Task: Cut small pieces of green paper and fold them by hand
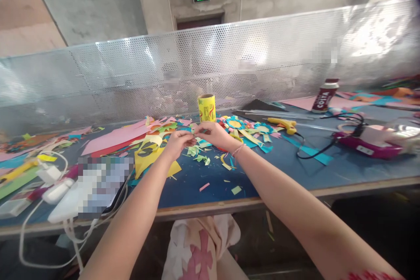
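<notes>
My left hand [180,143] and my right hand [216,135] meet over the table with thumbs and fingertips pinched together. Whatever lies between the fingertips is too small to make out. Light green paper scraps [199,155] lie just under the hands. Behind them stands a yellow printed roll [207,109], upright with a hollow top. Blue and yellow paper flowers [235,123] are to the right of my right hand. Yellow paper [149,157] with cut-out shapes is beside my left hand.
Pink paper sheets [114,139], a phone [120,183] and white cables [24,232] are at left. On the right are a yellow glue gun [284,125], a purple power strip [370,146] and a dark red bottle [324,96]. A perforated metal screen [131,74] borders the table's back.
</notes>
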Available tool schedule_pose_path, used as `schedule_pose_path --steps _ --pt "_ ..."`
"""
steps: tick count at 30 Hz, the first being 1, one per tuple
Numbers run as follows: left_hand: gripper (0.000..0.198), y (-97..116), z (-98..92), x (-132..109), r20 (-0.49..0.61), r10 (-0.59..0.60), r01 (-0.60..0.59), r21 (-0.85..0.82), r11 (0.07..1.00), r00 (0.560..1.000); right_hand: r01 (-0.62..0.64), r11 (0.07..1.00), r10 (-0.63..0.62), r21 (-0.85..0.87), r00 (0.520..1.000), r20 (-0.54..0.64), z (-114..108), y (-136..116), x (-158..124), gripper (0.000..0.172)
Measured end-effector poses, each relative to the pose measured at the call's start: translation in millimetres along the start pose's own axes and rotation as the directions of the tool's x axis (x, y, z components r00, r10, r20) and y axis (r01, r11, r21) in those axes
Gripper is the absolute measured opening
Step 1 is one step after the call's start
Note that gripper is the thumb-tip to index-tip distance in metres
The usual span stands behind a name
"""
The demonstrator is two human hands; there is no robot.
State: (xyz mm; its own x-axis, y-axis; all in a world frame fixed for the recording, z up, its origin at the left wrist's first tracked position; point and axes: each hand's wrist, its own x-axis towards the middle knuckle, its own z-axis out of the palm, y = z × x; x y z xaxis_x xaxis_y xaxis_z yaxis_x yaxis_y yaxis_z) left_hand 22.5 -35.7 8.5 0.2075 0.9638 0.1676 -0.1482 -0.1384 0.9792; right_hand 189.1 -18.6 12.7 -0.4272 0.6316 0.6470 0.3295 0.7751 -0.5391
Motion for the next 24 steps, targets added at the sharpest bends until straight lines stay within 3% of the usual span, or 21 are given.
schedule_pose_path --steps 9,17,24 --pt "0.009 -4.0 0.1 -0.3 0.028 0.027 -0.032 0.210 0.977 0.999 0.001 0.998 0.006 -0.069 0.995 0.101 -6.2 -2.0 0.6 0.011" --pt "0.011 -3.4 -0.9 0.5 0.046 -0.109 0.109 -0.018 0.994 0.993 0.066 0.997 -0.059 -0.034 0.982 0.180 -6.1 1.7 0.1 0.011" --pt "0.011 -4.1 -1.1 0.2 0.053 -0.095 0.093 0.031 0.995 0.994 -0.043 0.998 0.049 -0.038 0.987 0.151 -3.9 1.6 0.1 0.012"
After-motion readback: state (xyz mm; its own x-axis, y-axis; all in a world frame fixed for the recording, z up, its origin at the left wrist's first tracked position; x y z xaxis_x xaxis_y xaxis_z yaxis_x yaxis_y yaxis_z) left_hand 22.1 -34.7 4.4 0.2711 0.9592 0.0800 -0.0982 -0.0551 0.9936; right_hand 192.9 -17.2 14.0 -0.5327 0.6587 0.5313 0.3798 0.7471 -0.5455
